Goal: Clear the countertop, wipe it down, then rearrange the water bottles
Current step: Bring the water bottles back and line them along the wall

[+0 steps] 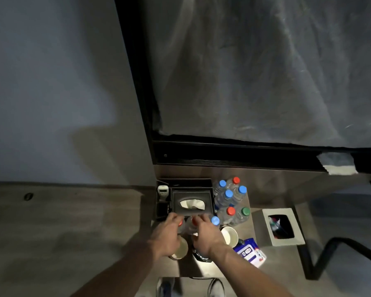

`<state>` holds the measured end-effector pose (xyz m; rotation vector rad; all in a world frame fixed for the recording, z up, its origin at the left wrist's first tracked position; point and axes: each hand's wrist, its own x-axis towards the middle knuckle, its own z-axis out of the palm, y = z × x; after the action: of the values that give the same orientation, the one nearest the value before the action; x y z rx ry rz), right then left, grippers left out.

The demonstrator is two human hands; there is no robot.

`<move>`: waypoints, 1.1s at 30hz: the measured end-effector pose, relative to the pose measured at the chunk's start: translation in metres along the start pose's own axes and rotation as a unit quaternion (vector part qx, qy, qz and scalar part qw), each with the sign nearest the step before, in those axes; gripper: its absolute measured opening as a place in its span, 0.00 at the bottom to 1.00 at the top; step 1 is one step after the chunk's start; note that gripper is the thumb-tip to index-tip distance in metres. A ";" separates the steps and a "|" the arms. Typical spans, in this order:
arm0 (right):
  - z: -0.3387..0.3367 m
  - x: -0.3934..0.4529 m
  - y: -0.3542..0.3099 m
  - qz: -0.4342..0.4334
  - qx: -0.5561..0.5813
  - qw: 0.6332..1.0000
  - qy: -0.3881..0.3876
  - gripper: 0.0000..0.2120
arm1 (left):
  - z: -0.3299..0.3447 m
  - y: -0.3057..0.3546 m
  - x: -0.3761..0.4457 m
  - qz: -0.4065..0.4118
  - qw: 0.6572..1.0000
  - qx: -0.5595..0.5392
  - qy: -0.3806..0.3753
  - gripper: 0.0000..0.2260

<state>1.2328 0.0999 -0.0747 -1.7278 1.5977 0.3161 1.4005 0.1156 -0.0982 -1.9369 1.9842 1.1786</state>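
Seen from above, a person reaches both hands to two red-capped bottles at the near edge of a small worktop (272,189). The left hand (169,232) curls round one bottle (181,224); the right hand (205,234) curls over the other (193,222). More water bottles (229,200) cluster far right, beside a tissue box (192,203). Clearing looks underway; lifting both upright seems next.

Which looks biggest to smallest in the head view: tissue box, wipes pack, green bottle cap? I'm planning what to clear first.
1. tissue box
2. wipes pack, though it lies nearer the camera, so its true size is unsure
3. green bottle cap, clearly smallest
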 end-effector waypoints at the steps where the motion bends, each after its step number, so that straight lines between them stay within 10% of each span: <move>1: 0.005 0.005 -0.001 0.006 0.000 1.000 0.000 0.30 | 0.003 -0.003 0.005 -0.001 1.000 0.002 0.005 0.26; 7: 0.024 0.031 -0.004 0.037 -0.006 0.999 0.015 0.26 | 0.012 -0.014 0.026 -0.003 0.998 -0.046 0.049 0.10; 33: -0.047 -0.144 -0.020 -0.073 0.217 0.928 0.295 0.10 | -0.094 -0.002 -0.158 0.129 0.950 -0.182 0.218 0.14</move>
<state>1.2102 0.1762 0.0560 -1.6486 1.7538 -0.6489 1.4682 0.1853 0.0580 -2.3387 2.4472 1.3518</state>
